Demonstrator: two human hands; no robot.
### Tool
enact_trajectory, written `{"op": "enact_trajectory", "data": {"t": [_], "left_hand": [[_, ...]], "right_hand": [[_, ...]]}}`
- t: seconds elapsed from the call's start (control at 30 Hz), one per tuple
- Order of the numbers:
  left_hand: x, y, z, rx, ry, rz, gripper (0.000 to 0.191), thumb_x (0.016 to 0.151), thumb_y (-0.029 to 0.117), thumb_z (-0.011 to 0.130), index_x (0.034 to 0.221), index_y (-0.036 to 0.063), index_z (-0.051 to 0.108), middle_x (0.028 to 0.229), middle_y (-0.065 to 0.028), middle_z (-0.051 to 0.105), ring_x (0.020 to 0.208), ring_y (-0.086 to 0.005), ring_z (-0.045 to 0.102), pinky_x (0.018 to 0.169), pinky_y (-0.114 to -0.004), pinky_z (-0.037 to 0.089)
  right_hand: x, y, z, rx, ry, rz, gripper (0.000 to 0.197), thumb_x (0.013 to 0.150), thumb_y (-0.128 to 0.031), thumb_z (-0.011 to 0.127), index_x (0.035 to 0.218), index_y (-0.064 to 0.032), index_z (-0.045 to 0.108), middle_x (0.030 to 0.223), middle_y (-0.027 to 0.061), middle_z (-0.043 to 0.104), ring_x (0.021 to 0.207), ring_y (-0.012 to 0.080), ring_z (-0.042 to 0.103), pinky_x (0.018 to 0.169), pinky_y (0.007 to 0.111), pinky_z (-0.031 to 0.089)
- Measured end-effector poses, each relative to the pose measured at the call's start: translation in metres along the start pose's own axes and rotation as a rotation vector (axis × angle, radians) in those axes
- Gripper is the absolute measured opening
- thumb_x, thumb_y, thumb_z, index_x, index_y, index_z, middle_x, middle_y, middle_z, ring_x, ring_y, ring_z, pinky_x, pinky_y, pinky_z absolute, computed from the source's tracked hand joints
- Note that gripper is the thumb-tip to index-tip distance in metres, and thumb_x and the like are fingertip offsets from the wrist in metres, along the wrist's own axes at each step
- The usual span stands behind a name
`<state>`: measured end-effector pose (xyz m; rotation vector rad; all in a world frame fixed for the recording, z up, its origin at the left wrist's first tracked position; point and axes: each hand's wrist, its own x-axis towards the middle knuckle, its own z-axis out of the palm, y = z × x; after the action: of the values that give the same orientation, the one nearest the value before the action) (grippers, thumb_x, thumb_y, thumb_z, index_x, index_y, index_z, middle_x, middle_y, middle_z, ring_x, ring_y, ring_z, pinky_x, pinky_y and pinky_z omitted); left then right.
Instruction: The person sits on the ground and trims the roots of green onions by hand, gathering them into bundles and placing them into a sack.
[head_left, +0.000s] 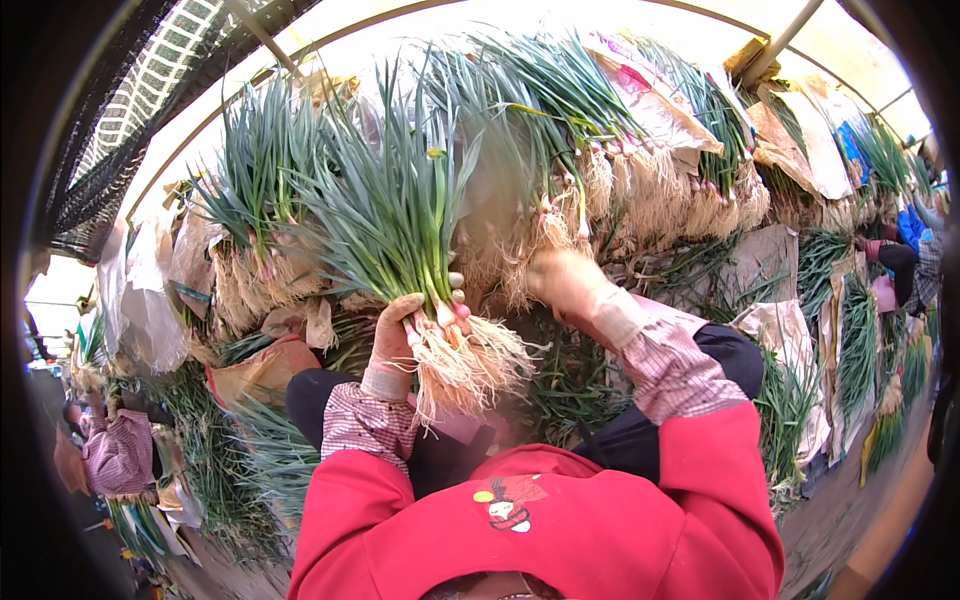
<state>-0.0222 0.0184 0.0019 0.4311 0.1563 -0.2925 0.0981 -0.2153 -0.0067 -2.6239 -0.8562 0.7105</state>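
Note:
My left hand (394, 334) is wrapped around a bunch of green garlic plants (424, 255). Their long leaves fan away from me, and the small whitish and pink bulbs with pale stringy roots (469, 352) hang towards my lap. Blurred by motion, my right hand (566, 285) is just right of the bunch. It is close to the roots of some garlic plants (551, 221) at the edge of the heap before me. Whether its fingers grip anything cannot be made out.
A long heap of green garlic (637, 172) curves across in front, partly under sacks (649, 112). Loose leaves (570, 375) lie around my legs. More garlic piles and a sack (787, 367) are on the right. Other people sit at the left (120, 450) and far right (907, 255).

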Motion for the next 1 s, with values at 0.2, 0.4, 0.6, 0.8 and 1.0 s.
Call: {"op": "enact_trajectory", "data": {"t": [0.2,0.4,0.6,0.8,1.0], "left_hand": [[0.013,-0.006,-0.011,-0.001,0.002,-0.085,0.061,0.079,0.014,0.059,0.133,-0.0048,0.038,0.105,-0.0156,0.055,0.097,-0.0349,0.059,0.082,-0.056,0.052],[0.016,-0.014,-0.037,-0.003,0.002,-0.218,0.049,0.084,0.015,0.054,0.127,-0.0064,0.046,0.107,-0.0329,0.061,0.098,-0.0488,0.060,0.089,-0.056,0.049],[0.025,-0.026,-0.057,-0.012,0.177,-0.269,0.045,0.083,0.015,0.053,0.115,-0.0176,0.051,0.108,-0.0347,0.060,0.095,-0.0472,0.061,0.092,-0.055,0.047],[0.013,-0.019,-0.041,-0.023,0.112,-0.216,0.043,0.081,0.016,0.057,0.118,-0.0046,0.052,0.109,-0.0230,0.061,0.096,-0.0382,0.061,0.085,-0.059,0.049],[0.005,-0.015,-0.022,0.007,0.015,-0.127,0.048,0.079,0.017,0.059,0.121,-0.0044,0.051,0.114,-0.0214,0.060,0.095,-0.0392,0.063,0.080,-0.058,0.052]], "right_hand": [[0.056,0.012,0.005,0.755,0.410,0.237,0.041,0.089,-0.042,0.062,0.085,-0.0023,0.069,0.077,0.0108,0.068,0.065,0.0213,0.064,0.064,0.034,0.052],[0.019,-0.019,0.011,1.020,-0.025,0.103,0.025,0.087,-0.023,0.067,0.100,-0.0012,0.068,0.074,0.0033,0.066,0.069,0.0119,0.059,0.064,0.028,0.047],[0.040,-0.038,0.023,1.149,0.143,0.139,0.025,0.090,-0.025,0.062,0.086,-0.0005,0.063,0.074,0.0117,0.066,0.072,0.0213,0.064,0.070,0.038,0.050],[0.037,-0.023,0.039,-0.128,0.700,-0.017,0.024,0.093,-0.025,0.048,0.080,-0.0083,0.057,0.071,0.0064,0.064,0.057,0.0298,0.061,0.056,0.040,0.052],[0.024,0.003,0.041,-0.168,-0.710,-0.298,0.027,0.086,-0.020,0.055,0.104,-0.0053,0.068,0.101,0.0188,0.068,0.098,0.0315,0.064,0.090,0.040,0.049]]}}
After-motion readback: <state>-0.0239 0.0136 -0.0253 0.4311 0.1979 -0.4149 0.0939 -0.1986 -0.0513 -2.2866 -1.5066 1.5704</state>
